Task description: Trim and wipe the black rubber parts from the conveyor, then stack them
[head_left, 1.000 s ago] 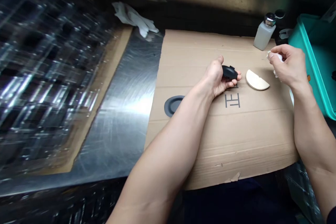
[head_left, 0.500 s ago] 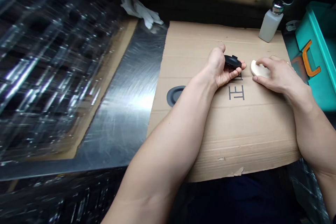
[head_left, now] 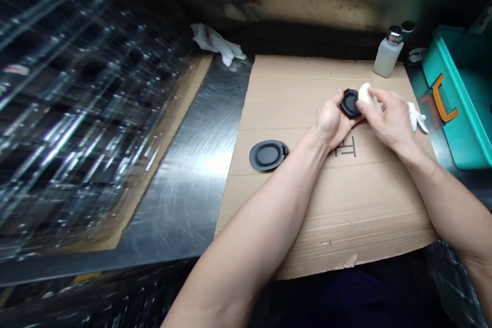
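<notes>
My left hand (head_left: pixel 333 119) is closed on a small black oval plastic part (head_left: pixel 349 103), its recessed face turned up. In my right hand (head_left: pixel 390 117) is a cream-white round pad (head_left: pixel 367 94), pinched between thumb and fingers; it meets or nearly meets the right edge of the black part. Whether the two press together I cannot tell. A second black oval part (head_left: pixel 268 155), with a raised rim and a small tab, lies on the cardboard sheet (head_left: pixel 369 205) left of my left forearm.
A white pump bottle (head_left: pixel 388 56) with a metal top stands at the cardboard's back right. Right of it is a teal box (head_left: pixel 459 113) with an orange handle. White gloves (head_left: pixel 217 43) lie at the back left, a crumpled white cloth (head_left: pixel 417 118) beside my right hand. Stacked, plastic-wrapped parts (head_left: pixel 84 128) fill the left.
My right hand has brought the white pad left to the black part. My left hand has turned that part so its face shows. The view has shifted, uncovering the white cloth and second part.
</notes>
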### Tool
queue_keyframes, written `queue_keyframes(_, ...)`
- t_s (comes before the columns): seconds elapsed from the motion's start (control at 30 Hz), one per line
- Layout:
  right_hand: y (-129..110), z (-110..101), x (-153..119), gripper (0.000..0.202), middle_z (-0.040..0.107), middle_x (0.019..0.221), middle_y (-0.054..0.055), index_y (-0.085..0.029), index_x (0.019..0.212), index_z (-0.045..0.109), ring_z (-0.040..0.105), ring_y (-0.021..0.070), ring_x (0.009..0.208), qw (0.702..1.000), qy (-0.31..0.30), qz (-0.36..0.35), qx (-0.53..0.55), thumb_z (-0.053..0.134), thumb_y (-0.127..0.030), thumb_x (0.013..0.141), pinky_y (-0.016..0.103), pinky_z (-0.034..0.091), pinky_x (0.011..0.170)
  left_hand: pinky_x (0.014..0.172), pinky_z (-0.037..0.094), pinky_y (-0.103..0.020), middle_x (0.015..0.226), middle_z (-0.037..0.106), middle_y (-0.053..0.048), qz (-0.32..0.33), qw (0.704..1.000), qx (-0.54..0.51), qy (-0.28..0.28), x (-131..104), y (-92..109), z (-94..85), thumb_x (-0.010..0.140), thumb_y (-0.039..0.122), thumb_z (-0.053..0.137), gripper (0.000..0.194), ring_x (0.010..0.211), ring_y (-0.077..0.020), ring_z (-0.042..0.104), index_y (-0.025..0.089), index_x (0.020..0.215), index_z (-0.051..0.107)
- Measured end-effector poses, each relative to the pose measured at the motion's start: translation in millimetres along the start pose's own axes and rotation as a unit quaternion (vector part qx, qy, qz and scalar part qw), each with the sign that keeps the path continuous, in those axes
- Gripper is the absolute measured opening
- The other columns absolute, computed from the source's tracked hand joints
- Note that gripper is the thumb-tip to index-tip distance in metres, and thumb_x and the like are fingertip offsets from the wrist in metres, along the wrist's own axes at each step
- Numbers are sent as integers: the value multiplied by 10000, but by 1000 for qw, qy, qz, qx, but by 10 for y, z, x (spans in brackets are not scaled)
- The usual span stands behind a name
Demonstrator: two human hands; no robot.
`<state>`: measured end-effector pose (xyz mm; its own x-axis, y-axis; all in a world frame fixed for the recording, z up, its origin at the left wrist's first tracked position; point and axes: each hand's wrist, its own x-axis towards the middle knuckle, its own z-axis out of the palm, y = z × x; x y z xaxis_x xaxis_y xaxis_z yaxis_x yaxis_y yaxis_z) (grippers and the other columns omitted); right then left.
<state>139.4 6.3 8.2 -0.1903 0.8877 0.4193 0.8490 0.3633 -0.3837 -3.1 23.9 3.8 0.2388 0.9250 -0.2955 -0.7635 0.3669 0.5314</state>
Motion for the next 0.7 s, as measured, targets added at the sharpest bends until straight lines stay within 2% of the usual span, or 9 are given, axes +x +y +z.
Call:
queue_keyframes(0.1,-258,87,-95,423,593,1092,105,-201,1287,627,549,237,996,999,-35,-2,-4,440,-460,1010,365,469,871,1008,519,-423,1084,717,-135,-22,999,-16,-42,-49,-63,17,1032,411,279,473,1131,-254,660,121,1040,651)
queue_keyframes(0.17,-365,99,-105,394,562,1172,115,-230,1330,606,510,245,1061,998,-53,-8,-26,451,-409,1014,354,456,891,1036,500,-447,1111,714,-156,-26,998,-25,-51,-59,-61,0,1030,432,245,521,1160,-268,648,113,1042,656)
queue_keyframes(0.3,-419,52,-55,391,555,1146,143,-200,1337,600,481,267,1048,993,-57,52,-86,467,-363,1007,371,441,903,1080,468,-449,1152,714,-152,-12,997,-44,-55,-27,-46,-37,1023,322,269,449,1194,-251,633,113,1140,649)
queue_keyframes(0.37,-409,43,-48,416,552,1170,142,-213,1375,567,473,271,1055,994,-70,20,-85,446,-372,1010,375,441,907,1077,470,-462,1178,708,-155,-19,998,-48,-43,-11,-53,-47,1009,300,300,426,1201,-260,629,112,1173,646)
queue_keyframes(0.43,-357,50,-35,437,543,1212,143,-230,1409,537,461,278,1088,993,-75,-10,-87,441,-383,1011,380,436,924,1061,487,-447,1211,697,-157,-25,997,-53,-40,-9,-62,-59,998,280,318,409,1204,-260,628,113,1167,651)
queue_keyframes(0.5,-239,51,4,412,557,1165,148,-210,1363,578,471,280,1082,993,-60,31,-101,448,-374,1007,389,431,935,1050,499,-417,1247,684,-152,-22,996,-65,-53,-17,-66,-76,991,251,332,384,1215,-247,621,118,1152,654)
queue_keyframes(0.6,10,11,79,397,566,1132,136,-194,1320,597,498,278,1105,993,9,97,-61,481,-380,989,393,429,965,1034,512,-427,1273,665,-171,-21,994,-79,-69,-26,-54,-102,979,230,361,354,1233,-262,609,103,1140,650)
queue_keyframes(0.7,189,-61,99,550,557,1205,127,-181,1408,493,537,253,1143,990,76,111,47,601,-394,912,367,448,978,999,531,-462,1263,660,-208,-27,995,-71,-59,-14,-30,-113,959,222,384,341,1221,-298,615,79,1123,647)
